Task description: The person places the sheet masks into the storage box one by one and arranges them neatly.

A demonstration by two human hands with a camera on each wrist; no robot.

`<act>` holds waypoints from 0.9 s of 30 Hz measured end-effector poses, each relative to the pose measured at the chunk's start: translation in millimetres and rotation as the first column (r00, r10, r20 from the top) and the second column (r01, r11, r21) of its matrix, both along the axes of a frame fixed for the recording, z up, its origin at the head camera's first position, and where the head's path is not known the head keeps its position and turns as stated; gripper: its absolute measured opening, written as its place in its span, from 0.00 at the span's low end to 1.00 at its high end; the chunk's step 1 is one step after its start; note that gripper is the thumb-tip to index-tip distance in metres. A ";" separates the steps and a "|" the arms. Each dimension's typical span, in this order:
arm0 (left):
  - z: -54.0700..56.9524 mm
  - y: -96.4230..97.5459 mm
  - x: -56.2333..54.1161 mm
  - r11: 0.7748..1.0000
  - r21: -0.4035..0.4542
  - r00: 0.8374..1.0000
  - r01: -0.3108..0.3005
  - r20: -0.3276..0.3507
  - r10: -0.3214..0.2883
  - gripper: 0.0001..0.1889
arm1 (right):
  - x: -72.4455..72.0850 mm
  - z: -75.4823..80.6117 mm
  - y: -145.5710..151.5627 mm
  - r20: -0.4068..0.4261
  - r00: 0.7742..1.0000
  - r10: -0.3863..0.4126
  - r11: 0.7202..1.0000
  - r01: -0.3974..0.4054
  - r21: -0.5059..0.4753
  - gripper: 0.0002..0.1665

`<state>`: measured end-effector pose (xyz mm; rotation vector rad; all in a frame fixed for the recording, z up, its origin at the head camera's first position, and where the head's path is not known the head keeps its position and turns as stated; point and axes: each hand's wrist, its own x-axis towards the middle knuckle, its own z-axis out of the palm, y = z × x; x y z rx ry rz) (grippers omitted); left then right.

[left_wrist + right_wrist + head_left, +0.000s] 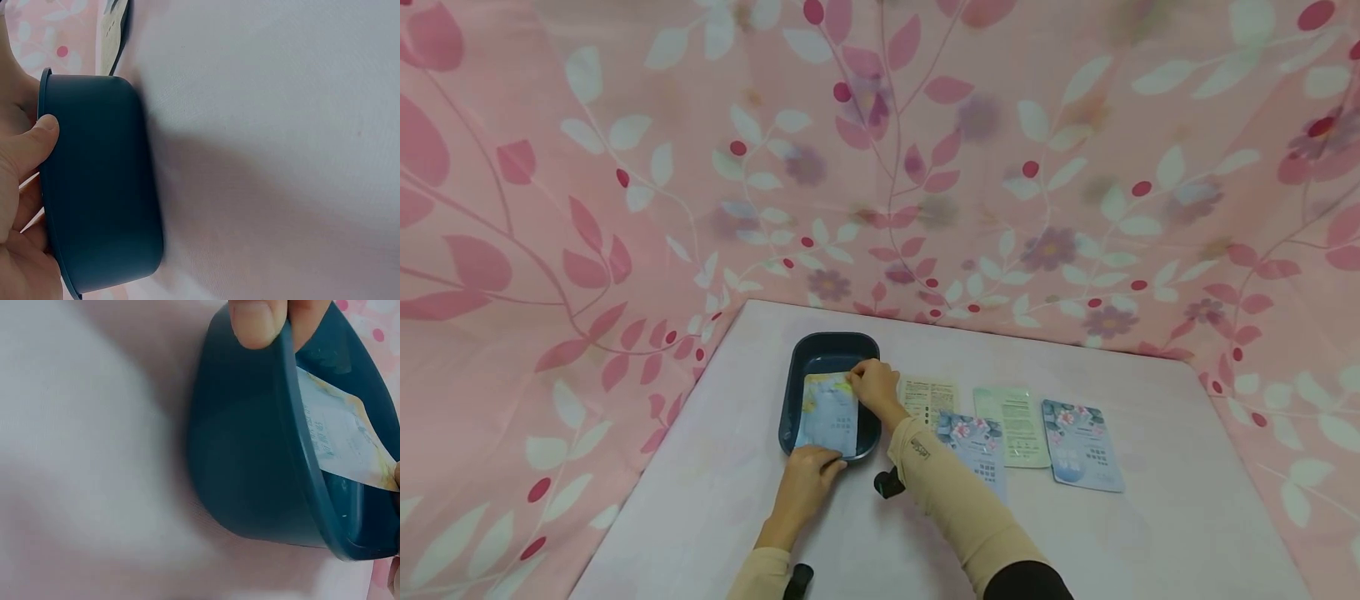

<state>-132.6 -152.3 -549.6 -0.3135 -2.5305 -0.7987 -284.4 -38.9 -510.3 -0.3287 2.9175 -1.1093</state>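
A dark blue plastic tub (pixel 787 414) stands on the table, and a light blue sheet mask packet (pixel 827 417) with a yellow-tinted end lies slanted inside it. My left hand (pixel 808 475) grips the near rim, its thumb (pixel 44 134) on the outer wall and fingers over the inside. With its fingertips, my right hand (pixel 876 387) pinches the packet's far right corner above the tub's right side. The right wrist view shows the packet (pixel 340 431) raised toward the rim at that pinched corner.
Right of the tub lie a cream packet (pixel 928 393), a blue floral packet (pixel 973 442) partly behind my right sleeve, a pale green packet (pixel 1017 429) and another blue floral packet (pixel 1082 446). Pink patterned cloth (pixel 895 167) hangs behind the white table (pixel 1187 500).
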 end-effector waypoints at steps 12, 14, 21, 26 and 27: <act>1.5 -0.6 0.6 1.000 0.001 1.000 0.008 0.014 -0.008 0.07 | 1.4 -2.9 -6.4 -0.034 0.999 0.001 0.998 0.001 0.057 0.07; 1.7 -1.0 0.3 1.000 0.003 1.000 0.011 0.009 -0.011 0.07 | 1.6 -1.4 -7.1 -0.025 1.000 0.005 0.998 -0.003 0.057 0.08; 1.9 -2.0 -0.2 1.000 0.008 1.000 0.022 -0.006 -0.022 0.07 | 1.2 -1.2 -10.4 0.006 0.999 0.037 0.999 -0.037 -0.015 0.09; 0.5 -1.1 0.0 1.000 0.014 1.000 0.018 0.007 -0.018 0.07 | 1.0 -4.2 -10.5 0.027 0.999 0.029 0.998 -0.027 -0.058 0.08; 0.3 -0.9 -0.2 1.000 0.014 1.000 0.018 0.008 -0.018 0.07 | 0.8 -4.8 -10.6 0.025 0.999 0.027 0.998 -0.025 -0.057 0.08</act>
